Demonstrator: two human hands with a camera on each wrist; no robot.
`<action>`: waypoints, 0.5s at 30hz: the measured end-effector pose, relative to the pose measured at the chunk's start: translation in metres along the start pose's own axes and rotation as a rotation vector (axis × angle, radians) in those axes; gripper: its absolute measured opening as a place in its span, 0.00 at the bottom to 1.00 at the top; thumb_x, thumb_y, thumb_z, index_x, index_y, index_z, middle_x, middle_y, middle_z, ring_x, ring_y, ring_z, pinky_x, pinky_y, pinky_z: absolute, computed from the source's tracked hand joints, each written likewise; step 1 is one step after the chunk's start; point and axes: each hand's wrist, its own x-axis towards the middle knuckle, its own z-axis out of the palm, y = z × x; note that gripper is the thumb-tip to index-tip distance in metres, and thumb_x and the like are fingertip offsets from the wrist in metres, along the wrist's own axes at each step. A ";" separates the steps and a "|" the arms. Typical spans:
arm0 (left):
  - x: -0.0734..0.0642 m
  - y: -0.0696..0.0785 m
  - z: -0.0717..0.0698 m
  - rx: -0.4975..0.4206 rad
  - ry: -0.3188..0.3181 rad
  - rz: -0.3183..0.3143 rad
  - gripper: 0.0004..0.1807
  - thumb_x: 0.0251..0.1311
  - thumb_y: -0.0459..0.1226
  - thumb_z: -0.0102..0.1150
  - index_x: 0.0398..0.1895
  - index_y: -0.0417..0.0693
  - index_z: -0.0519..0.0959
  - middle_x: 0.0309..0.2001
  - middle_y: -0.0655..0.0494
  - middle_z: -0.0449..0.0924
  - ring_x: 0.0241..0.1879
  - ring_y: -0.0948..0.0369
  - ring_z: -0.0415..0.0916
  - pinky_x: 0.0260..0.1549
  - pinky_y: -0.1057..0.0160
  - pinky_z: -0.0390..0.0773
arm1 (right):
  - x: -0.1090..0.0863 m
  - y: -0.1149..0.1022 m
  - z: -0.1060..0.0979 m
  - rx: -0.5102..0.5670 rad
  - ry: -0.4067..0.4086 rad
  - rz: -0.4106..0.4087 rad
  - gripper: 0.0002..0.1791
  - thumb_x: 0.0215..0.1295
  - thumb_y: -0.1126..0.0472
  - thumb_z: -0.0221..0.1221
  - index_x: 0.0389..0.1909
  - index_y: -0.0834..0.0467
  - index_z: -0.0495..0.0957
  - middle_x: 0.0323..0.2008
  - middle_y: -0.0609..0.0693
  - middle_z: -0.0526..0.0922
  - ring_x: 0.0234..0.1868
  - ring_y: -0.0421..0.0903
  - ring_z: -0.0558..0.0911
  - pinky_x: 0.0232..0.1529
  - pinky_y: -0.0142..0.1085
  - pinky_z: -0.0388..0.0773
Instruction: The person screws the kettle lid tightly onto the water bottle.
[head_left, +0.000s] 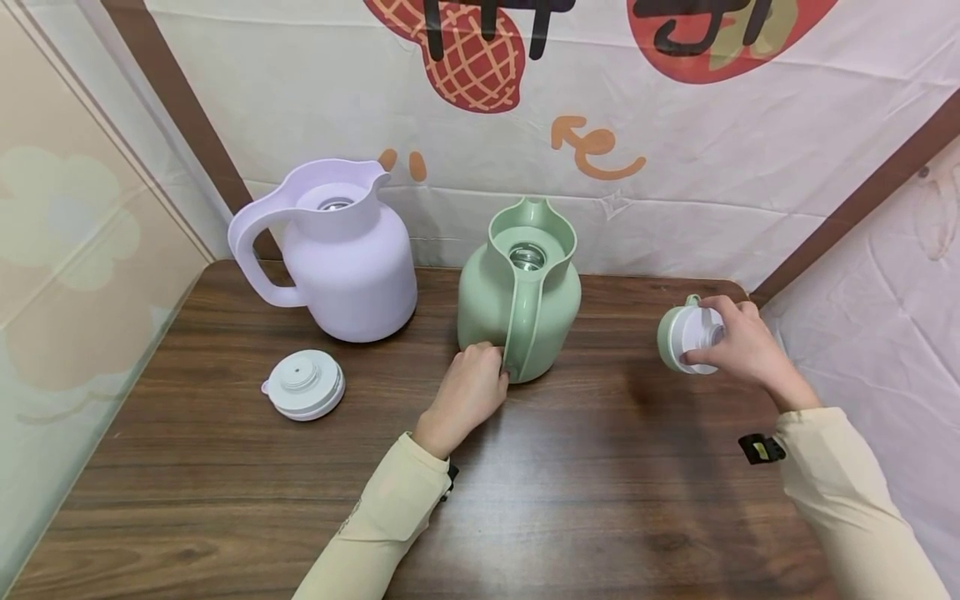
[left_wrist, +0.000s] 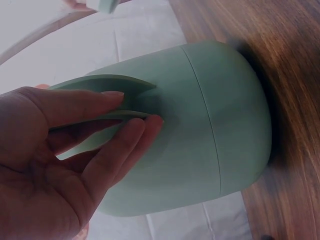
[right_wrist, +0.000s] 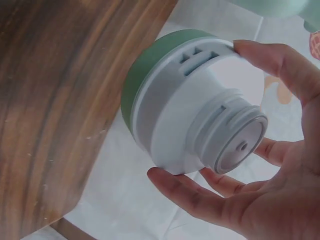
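Two jugs, two lids, two hands at one table.
The left hand grips the lower handle of the smooth green jug, standing mid-table towards the back; the right hand grasps the round green-and-white lid, tilted, near the table's right end. The rounded lilac jug stands left, a ridged white lid before it, underside up. Dark wood grain covers the tabletop; creased pale cloth hangs behind.
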 end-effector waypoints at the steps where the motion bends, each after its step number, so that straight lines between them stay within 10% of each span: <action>1: 0.000 0.000 0.000 0.001 0.001 -0.001 0.06 0.48 0.26 0.57 0.17 0.37 0.75 0.20 0.48 0.72 0.25 0.49 0.76 0.26 0.55 0.75 | 0.000 -0.002 -0.001 0.001 0.013 -0.008 0.42 0.42 0.58 0.69 0.57 0.67 0.60 0.48 0.76 0.58 0.48 0.67 0.62 0.39 0.58 0.66; 15: 0.000 -0.001 0.002 -0.005 0.003 -0.004 0.07 0.48 0.26 0.57 0.16 0.39 0.74 0.20 0.48 0.72 0.25 0.50 0.76 0.26 0.55 0.75 | 0.004 -0.025 -0.023 -0.027 0.062 -0.067 0.42 0.41 0.56 0.69 0.57 0.66 0.61 0.49 0.74 0.62 0.50 0.66 0.61 0.41 0.58 0.64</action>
